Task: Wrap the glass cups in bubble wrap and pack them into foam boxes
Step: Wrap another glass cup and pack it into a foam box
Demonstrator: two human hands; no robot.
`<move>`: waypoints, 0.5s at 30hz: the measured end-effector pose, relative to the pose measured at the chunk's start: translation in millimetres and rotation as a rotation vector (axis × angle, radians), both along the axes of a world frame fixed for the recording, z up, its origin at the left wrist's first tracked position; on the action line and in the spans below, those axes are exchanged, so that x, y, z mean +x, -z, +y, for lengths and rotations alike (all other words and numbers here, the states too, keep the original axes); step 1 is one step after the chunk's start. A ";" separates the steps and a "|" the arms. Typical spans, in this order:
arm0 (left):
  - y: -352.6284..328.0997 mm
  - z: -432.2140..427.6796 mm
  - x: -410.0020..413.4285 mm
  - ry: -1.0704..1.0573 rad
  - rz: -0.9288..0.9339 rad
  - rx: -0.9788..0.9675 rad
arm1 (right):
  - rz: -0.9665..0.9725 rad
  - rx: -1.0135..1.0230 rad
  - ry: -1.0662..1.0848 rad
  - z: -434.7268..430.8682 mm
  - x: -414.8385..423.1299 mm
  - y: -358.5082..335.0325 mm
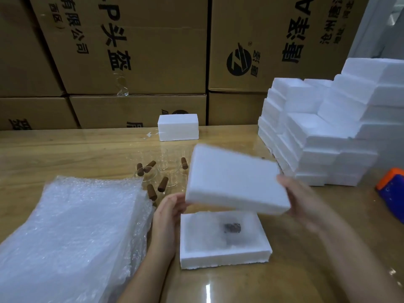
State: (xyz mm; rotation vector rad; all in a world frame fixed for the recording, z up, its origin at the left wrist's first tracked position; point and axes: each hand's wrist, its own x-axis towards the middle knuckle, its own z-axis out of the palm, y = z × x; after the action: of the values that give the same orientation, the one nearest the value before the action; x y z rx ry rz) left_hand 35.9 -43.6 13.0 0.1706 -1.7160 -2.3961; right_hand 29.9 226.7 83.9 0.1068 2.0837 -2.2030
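Note:
A white foam lid (236, 182) hangs tilted in the air above an open foam box bottom (225, 258) on the wooden table. Inside that bottom lies a bubble-wrapped cup (220, 231) with a dark cork showing through the wrap. My left hand (169, 212) holds the lid's near left corner. My right hand (303, 197), blurred, grips the lid's right edge. Behind the lid stand several clear glass cups (168, 167) with brown cork handles. A thick stack of bubble wrap sheets (72, 232) lies to the left.
A closed foam box (178, 127) sits at the table's back. A tall pile of foam boxes (328, 132) fills the right side. An orange and blue tape dispenser (391, 193) is at the right edge. Cardboard cartons (131, 51) wall off the back.

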 end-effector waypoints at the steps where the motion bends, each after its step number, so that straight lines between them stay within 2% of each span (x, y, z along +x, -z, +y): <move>1: -1.4 0.0 -0.4 0.025 -0.003 0.009 | -0.035 0.034 -0.019 -5.3 4.0 9.0; 5: -3.9 1.0 2.0 0.077 0.059 0.046 | -0.082 0.109 -0.111 -18.6 15.8 32.7; 11: -3.8 1.9 7.8 0.163 0.111 0.035 | 0.012 0.166 -0.106 -23.2 24.0 38.1; 15: -3.1 -1.3 9.3 0.230 0.126 0.099 | 0.101 0.108 -0.120 -23.9 27.7 41.8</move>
State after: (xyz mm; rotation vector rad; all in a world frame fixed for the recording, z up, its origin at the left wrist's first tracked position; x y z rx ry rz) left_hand 45.2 -44.9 16.1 -0.1708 -1.6408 -2.5917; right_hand 57.6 202.8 42.1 -0.1206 2.1984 -2.0685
